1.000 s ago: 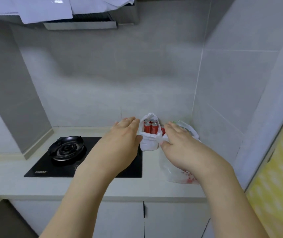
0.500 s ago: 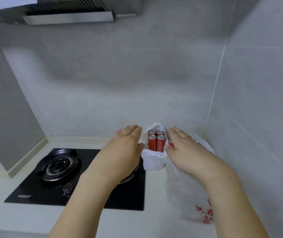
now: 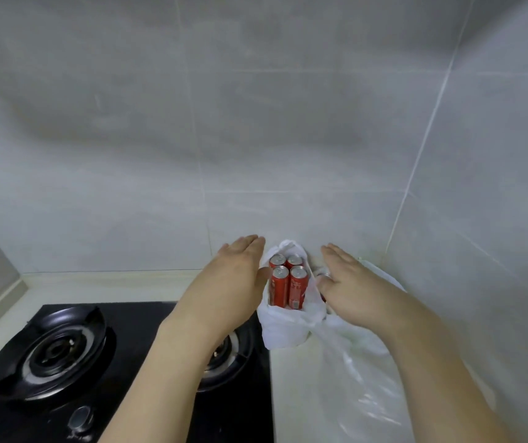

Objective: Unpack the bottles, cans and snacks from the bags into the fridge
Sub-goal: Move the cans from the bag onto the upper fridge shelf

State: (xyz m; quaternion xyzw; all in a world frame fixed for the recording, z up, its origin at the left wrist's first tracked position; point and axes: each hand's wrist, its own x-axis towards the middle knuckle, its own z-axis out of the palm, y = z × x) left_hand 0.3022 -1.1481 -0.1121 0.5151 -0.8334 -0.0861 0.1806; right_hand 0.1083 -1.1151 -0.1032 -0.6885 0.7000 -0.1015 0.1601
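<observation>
Beside the gas hob [image 3: 121,353], both flat, spread hands, left hand [image 3: 240,279] and right hand [image 3: 349,282], are parting the white bag [image 3: 283,330]; 4 red cans [image 3: 287,282] should lift straight up, 1 at a time.

Cans [image 3: 287,284] in bag [image 3: 283,330] (right of stove [image 3: 121,356])

Red cans [image 3: 287,284], white bag [image 3: 283,330], blk hob [image 3: 147,321].

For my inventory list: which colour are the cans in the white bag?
Red cans with silver tops, in the head view.
</observation>
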